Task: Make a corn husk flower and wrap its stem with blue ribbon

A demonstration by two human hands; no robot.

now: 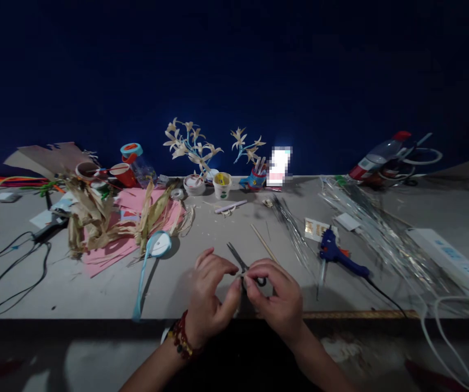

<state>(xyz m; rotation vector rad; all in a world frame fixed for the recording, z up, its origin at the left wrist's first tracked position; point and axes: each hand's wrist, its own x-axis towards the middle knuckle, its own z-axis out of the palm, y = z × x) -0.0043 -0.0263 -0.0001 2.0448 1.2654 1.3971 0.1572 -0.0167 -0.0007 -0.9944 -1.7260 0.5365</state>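
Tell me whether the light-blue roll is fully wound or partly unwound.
Partly unwound: from the roll, a loose strip trails to the table's front edge.

So your one cam sits up on your head, above and behind your fingers [223, 265], facing forward and down, pretty close, wide enough to catch the tabletop [205, 231] around them and the blue wall [234, 65] beyond.

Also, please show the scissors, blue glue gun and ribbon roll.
Scissors [237, 257], head view: on the blades.
Blue glue gun [329, 245], head view: on its body.
Ribbon roll [160, 244], head view: on its white centre.
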